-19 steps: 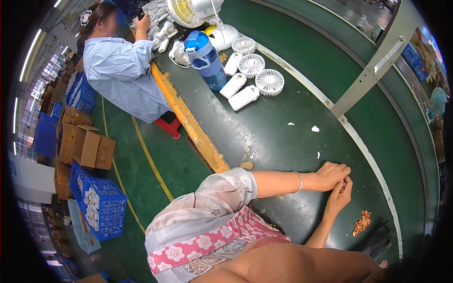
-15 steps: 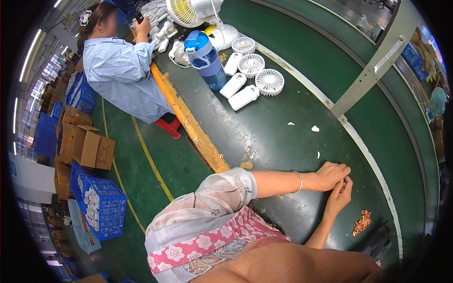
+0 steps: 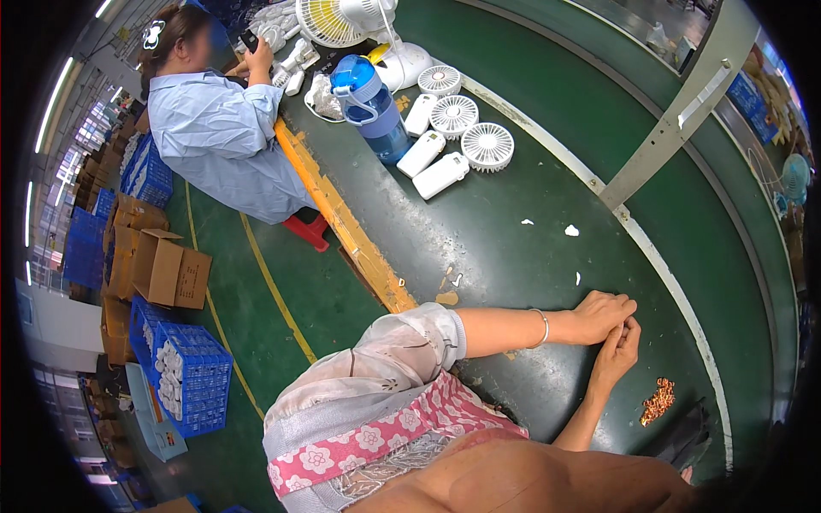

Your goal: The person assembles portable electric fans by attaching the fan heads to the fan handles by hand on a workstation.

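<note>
My left hand (image 3: 602, 316), with a thin silver bracelet (image 3: 545, 328) at its wrist, is over the dark green tabletop (image 3: 500, 265). Its fingers are curled and meet those of my right hand (image 3: 617, 349), which is closed too. Whatever lies between the fingertips is hidden or too small to make out. Nearest to my right hand is a small pile of shiny copper-coloured parts (image 3: 658, 402) on the table. A few white scraps (image 3: 571, 230) lie beyond my left hand.
Farther along the table are a blue water bottle (image 3: 373, 111), small white fan heads (image 3: 487, 147), white fan handles (image 3: 441, 176) and a larger fan (image 3: 332, 21). A metal post (image 3: 676, 115) rises at the right. A co-worker (image 3: 214, 128) sits at the left, near blue crates (image 3: 201, 376).
My two hands stay together in almost the same place. The co-worker's raised hand, with a dark object, has shifted slightly.
</note>
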`<state>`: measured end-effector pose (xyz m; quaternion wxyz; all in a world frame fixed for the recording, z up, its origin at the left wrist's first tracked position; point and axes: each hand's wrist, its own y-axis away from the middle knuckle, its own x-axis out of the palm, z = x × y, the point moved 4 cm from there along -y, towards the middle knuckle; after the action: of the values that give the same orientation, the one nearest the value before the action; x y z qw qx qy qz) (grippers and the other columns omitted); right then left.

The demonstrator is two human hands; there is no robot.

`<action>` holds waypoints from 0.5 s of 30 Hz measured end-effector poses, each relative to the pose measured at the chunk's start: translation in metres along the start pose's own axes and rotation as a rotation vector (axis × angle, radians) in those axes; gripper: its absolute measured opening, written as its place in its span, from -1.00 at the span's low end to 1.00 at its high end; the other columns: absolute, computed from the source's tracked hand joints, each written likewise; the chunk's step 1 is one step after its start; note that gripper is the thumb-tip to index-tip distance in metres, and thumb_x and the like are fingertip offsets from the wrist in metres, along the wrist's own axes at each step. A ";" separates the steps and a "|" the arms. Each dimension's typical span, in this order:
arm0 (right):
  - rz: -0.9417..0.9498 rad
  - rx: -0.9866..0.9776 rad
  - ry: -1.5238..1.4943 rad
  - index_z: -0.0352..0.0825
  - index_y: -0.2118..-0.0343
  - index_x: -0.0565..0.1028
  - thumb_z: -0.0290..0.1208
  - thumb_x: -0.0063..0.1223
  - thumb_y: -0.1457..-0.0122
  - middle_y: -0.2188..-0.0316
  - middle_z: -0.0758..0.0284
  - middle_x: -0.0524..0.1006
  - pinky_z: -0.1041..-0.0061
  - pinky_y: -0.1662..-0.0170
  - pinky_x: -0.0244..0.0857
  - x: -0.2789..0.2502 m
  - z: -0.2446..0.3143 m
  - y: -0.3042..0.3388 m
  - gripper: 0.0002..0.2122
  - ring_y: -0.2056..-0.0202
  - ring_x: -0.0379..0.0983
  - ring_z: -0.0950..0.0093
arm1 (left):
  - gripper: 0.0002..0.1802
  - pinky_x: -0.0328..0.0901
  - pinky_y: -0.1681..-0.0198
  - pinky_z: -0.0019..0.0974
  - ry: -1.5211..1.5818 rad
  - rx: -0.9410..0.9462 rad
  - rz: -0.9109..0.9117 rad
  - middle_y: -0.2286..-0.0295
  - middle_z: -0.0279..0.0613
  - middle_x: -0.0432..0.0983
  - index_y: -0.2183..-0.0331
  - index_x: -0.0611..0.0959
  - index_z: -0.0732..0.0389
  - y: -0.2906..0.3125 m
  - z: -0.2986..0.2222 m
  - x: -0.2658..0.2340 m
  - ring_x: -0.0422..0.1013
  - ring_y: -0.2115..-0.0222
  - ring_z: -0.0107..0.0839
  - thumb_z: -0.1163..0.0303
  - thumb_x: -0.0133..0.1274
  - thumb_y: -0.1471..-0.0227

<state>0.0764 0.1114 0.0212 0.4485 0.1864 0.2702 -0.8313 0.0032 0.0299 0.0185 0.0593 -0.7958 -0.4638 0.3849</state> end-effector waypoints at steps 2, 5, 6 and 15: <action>0.001 0.012 -0.006 -0.42 0.24 0.43 -0.46 -0.06 -0.19 0.50 0.29 0.47 0.55 0.43 0.28 0.000 -0.001 0.000 -0.84 0.52 0.37 0.55 | -0.76 0.31 0.45 -0.11 0.003 0.005 -0.002 0.52 -0.03 0.40 0.47 0.41 0.28 0.000 0.000 0.000 0.44 0.46 -0.05 0.42 0.12 0.21; 0.006 0.008 -0.005 -0.42 0.24 0.44 -0.46 -0.07 -0.19 0.50 0.29 0.47 0.56 0.43 0.28 0.001 -0.002 0.000 -0.84 0.52 0.37 0.56 | -0.76 0.31 0.45 -0.10 0.003 -0.002 -0.005 0.52 -0.02 0.40 0.47 0.41 0.28 0.000 0.001 0.000 0.44 0.46 -0.05 0.42 0.12 0.22; 0.004 0.013 -0.010 -0.42 0.24 0.44 -0.46 -0.07 -0.19 0.50 0.29 0.47 0.56 0.44 0.28 0.001 -0.002 0.000 -0.84 0.53 0.37 0.56 | -0.76 0.31 0.44 -0.10 -0.002 -0.003 -0.008 0.52 -0.02 0.40 0.47 0.41 0.28 0.000 0.001 0.001 0.44 0.46 -0.05 0.43 0.12 0.22; 0.001 0.013 -0.003 -0.41 0.23 0.44 -0.45 -0.05 -0.19 0.51 0.30 0.48 0.56 0.44 0.28 0.000 -0.002 0.000 -0.84 0.54 0.37 0.57 | -0.77 0.31 0.44 -0.10 -0.005 -0.009 -0.003 0.51 -0.03 0.41 0.47 0.41 0.27 0.000 0.000 0.000 0.44 0.46 -0.05 0.43 0.11 0.22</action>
<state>0.0768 0.1122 0.0195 0.4483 0.1879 0.2641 -0.8331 0.0035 0.0299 0.0179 0.0552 -0.7943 -0.4670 0.3846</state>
